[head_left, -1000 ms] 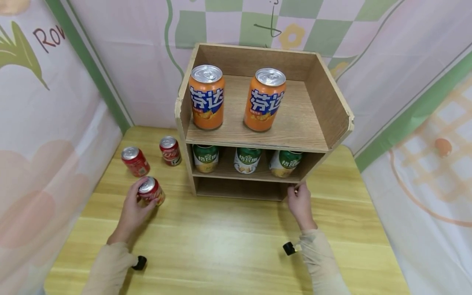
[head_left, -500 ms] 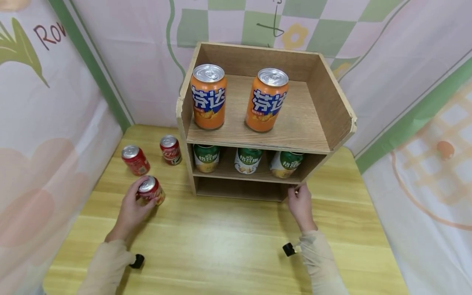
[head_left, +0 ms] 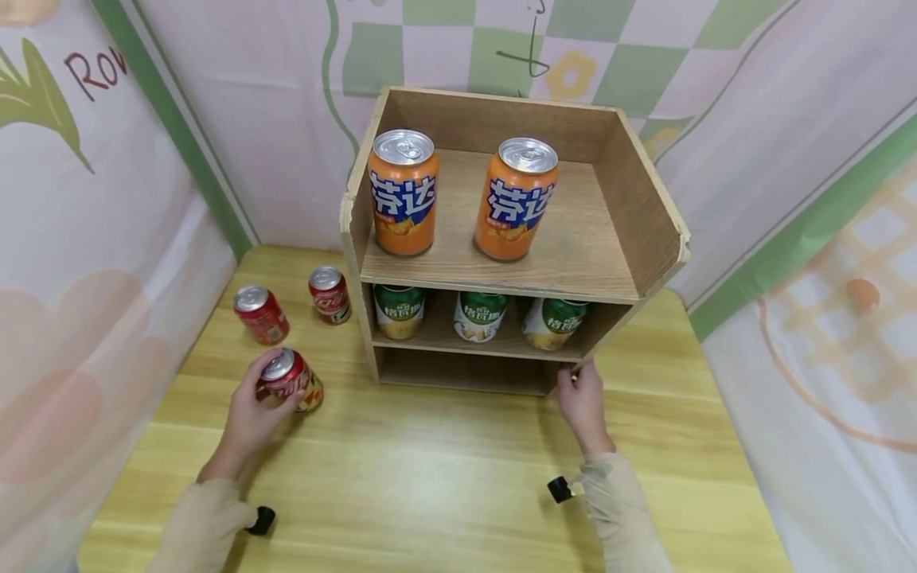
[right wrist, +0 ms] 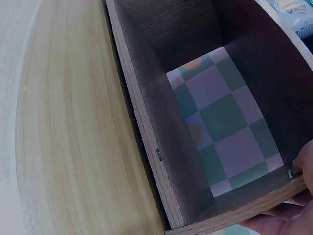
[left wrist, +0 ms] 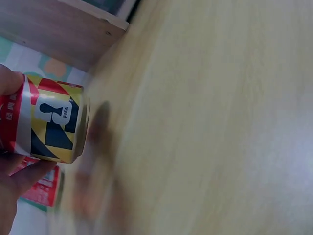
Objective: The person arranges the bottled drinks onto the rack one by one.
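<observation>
Fingers [left wrist: 29, 176] of the left hand [head_left: 251, 411], spread to can width, are gripping a red FIFA-marked cola can [head_left: 295, 383], which is leaning left of the wooden shelf [head_left: 566, 259]. Right hand [head_left: 583, 402] is pinching the shelf's side panel [right wrist: 249, 208]. Risk: sideways drift could be knocking the neighbouring red can [head_left: 262, 317]; weak grip, dropping this one.

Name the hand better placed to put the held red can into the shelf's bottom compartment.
Left, probably. The left hand holds the red can, left of the wooden shelf. The right hand grips the shelf's right side panel, across from that can, and would likely need to let go.
</observation>
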